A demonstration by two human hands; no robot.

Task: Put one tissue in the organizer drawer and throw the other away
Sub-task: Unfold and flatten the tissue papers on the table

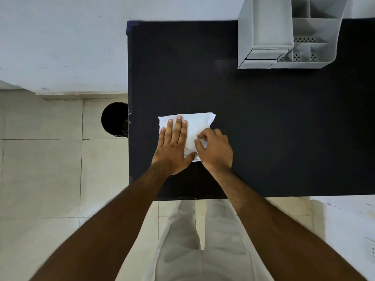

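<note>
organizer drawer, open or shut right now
Slightly open: the drawer at the base of the grey organizer juts a little past its front, a dark gap showing.

Both forearms are bare, with no sleeves, watch or rings visible. The left hand (172, 147) and right hand (215, 149) are ungloved. Light, off-white trousers (203, 240) cover the legs.

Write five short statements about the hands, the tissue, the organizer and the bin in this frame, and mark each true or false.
1. The left hand lies flat on the white tissue. True.
2. The right hand rests on the organizer. False: it pinches the tissue's near right part.
3. The organizer stands at the table's far right. True.
4. The black bin stands on the table. False: it is on the floor, by the table's left edge.
5. A tissue already lies in the bin. False: none is visible there.
</note>
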